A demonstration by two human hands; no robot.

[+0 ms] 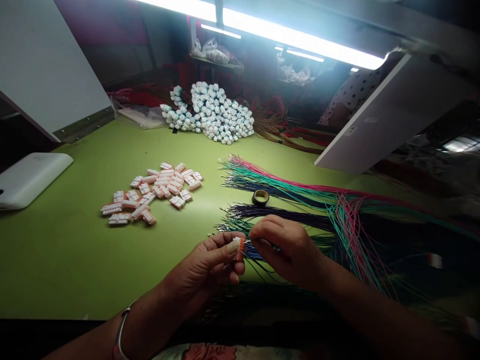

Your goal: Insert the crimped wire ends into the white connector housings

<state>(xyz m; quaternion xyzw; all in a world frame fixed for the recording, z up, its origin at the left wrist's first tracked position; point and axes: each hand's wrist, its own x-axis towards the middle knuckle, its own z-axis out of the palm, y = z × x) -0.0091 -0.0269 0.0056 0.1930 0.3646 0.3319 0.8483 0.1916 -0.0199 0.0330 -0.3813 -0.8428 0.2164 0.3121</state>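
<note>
Fluorescent tubes [300, 37] glare over a yellow-green worktop [112, 270] flanked by two pale panels, the left panel [48, 60] and the right panel [371, 115] both leaning at a slant in the wide view. Behind the bench, plastic bags [213, 52] rest on a shelf in the dim room, and polka-dot cloth [354, 95] shows at the right. White connector ends [223, 112] with touches of teal sit heaped at the far edge, near reddish and brown strands [275, 125]. At far left lies a white, rounded object [35, 177].

Loose white-and-orange connectors [167, 182] are scattered left of center, well apart from both hands. Pink, green and dark wires [288, 185] fan across the right side, silvery tips pointing left, with a roll of tape [260, 203] between two bunches. One white-and-orange connector [240, 250] is lifted off the bench at front center, between the hands and in front of blue and green wires.

The left hand [208, 265], a silvery bracelet [120, 332] at its wrist, pinches that connector between thumb and fingers, its orange side turned toward the other hand. The right hand [288, 245] has thumb and fingers pressed together just beside the orange side, gripping what appears to be a thin wire end [248, 242].
</note>
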